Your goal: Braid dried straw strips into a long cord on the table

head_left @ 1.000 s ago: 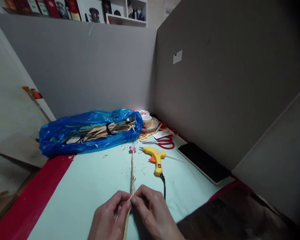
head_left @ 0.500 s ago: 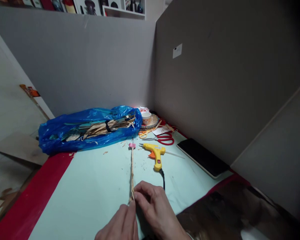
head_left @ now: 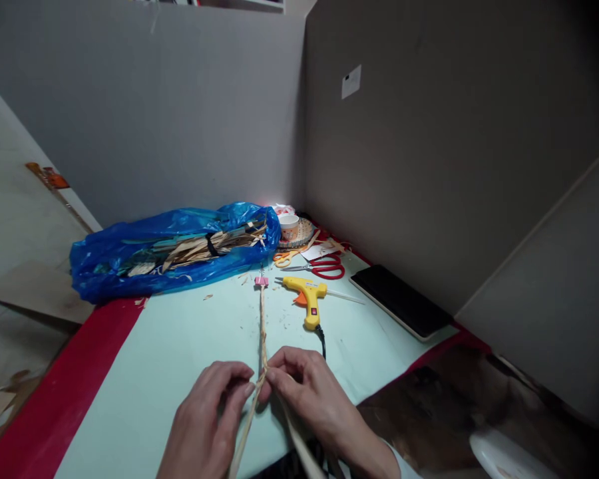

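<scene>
A thin braid of straw strips (head_left: 262,326) runs along the pale green mat (head_left: 180,359) from a pink binder clip (head_left: 261,281) toward me. My left hand (head_left: 204,419) and my right hand (head_left: 312,396) meet at the braid's near end, fingers pinched on the strips. Loose strip ends (head_left: 244,426) fan out below my fingers, one slanting to the left and one to the right.
A blue plastic bag of straw strips (head_left: 174,249) lies at the back left. A yellow glue gun (head_left: 307,299) with its black cord, red scissors (head_left: 327,267), orange scissors (head_left: 287,256), a paper cup (head_left: 289,225) and a dark phone (head_left: 404,303) sit to the right. Grey partitions enclose the table.
My left hand has come back up beside the right at the braid. The strip ends now spread apart below my fingers. The camera has tilted down a little.
</scene>
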{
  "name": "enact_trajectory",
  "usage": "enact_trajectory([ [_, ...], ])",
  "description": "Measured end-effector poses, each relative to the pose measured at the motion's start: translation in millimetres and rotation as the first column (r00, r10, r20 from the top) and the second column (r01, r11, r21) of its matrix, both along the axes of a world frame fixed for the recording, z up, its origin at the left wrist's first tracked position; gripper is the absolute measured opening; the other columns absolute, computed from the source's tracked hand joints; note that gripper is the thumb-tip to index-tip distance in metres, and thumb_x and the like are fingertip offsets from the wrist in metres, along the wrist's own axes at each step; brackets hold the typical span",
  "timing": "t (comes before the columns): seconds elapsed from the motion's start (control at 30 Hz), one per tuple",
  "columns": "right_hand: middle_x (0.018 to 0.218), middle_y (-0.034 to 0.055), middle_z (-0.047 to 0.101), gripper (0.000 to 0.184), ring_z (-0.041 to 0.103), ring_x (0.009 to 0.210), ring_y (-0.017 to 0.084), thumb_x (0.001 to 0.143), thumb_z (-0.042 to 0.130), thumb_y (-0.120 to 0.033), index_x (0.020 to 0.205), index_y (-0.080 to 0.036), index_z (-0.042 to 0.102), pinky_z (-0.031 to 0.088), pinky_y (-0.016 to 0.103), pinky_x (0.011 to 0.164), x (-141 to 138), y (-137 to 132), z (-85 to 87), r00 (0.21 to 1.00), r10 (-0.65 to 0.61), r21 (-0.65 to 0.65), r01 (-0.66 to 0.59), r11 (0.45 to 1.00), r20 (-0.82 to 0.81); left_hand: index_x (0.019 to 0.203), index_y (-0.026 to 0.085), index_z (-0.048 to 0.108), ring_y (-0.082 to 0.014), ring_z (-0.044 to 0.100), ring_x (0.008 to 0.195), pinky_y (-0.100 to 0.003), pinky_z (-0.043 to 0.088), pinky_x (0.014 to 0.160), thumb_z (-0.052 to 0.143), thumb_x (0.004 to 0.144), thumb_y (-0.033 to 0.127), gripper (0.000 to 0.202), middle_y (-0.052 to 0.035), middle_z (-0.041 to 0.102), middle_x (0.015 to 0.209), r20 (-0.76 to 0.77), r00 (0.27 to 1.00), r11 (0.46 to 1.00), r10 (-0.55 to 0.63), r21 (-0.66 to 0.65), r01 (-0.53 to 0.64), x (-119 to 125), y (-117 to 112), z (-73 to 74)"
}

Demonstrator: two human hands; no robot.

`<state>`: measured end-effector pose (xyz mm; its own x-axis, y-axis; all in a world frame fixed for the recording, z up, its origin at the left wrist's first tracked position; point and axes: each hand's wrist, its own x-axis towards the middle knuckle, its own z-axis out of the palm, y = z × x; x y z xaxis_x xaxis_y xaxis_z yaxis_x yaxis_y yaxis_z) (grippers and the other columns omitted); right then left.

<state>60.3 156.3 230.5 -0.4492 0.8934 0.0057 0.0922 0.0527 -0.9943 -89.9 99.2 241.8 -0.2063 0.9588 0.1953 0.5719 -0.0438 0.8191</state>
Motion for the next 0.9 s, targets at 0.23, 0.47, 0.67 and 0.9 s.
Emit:
enact_trajectory([
  [0.23, 0.068, 0.0036, 0.066, 0.024, 0.055, 0.063, 0.013, 0.088, 0.053, -0.030, 0.078, -0.012, 0.066, 0.039, 0.023, 0.061, 5, 4, -0.3, 1.000, 0.021, 0.006, -0.021, 1.000, 0.011, 0.091, 0.019, 0.058, -0.0034, 0.027, 0.037, -0.016, 0.021, 0.035, 0.064, 0.078, 0.048, 0.032, 0.0088, 0.046, 0.058, 0.713, 0.700, 0.871, -0.041, -0.318, 0.375, 5, 28, -14.3],
  [0.47, 0.070, 0.0025, 0.065, 0.027, 0.052, 0.063, 0.013, 0.092, 0.048, -0.030, 0.081, -0.015, 0.068, 0.034, 0.023, 0.058, 17, 3, 6.3, 0.957, 0.027, 0.145, -0.071, 0.987, 0.287, 0.074, 0.016, 0.067, -0.0080, 0.046, 0.048, -0.018, 0.036, 0.047, 0.067, 0.076, 0.041, 0.025, 0.0037, 0.055, 0.057, 0.525, 0.849, 0.925, -0.064, -0.288, 0.247, 9, 30, -14.5],
  [0.67, 0.064, 0.0022, 0.060, 0.030, 0.050, 0.055, 0.012, 0.096, 0.041, -0.031, 0.076, -0.018, 0.059, 0.028, 0.025, 0.052, 23, -8, 12.1, 0.850, -0.075, 0.333, -0.122, 0.935, 0.521, 0.075, 0.016, 0.076, -0.0235, 0.066, 0.076, -0.028, 0.049, 0.072, 0.067, 0.073, 0.037, 0.023, -0.0058, 0.074, 0.074, 0.326, 0.945, 0.941, -0.027, -0.311, 0.134, 9, 30, -6.6],
  [0.9, 0.060, 0.0054, 0.062, 0.019, 0.055, 0.050, 0.017, 0.090, 0.040, -0.013, 0.086, -0.017, 0.058, 0.026, 0.029, 0.044, 5, -32, -17.2, 0.791, -0.349, 0.767, -0.221, 0.602, 0.502, 0.065, 0.017, 0.076, -0.0235, 0.064, 0.072, -0.028, 0.049, 0.068, 0.071, 0.067, 0.034, 0.018, -0.0039, 0.072, 0.064, 0.414, 0.909, 0.935, 0.040, -0.336, 0.112, 14, 28, -9.0],
])
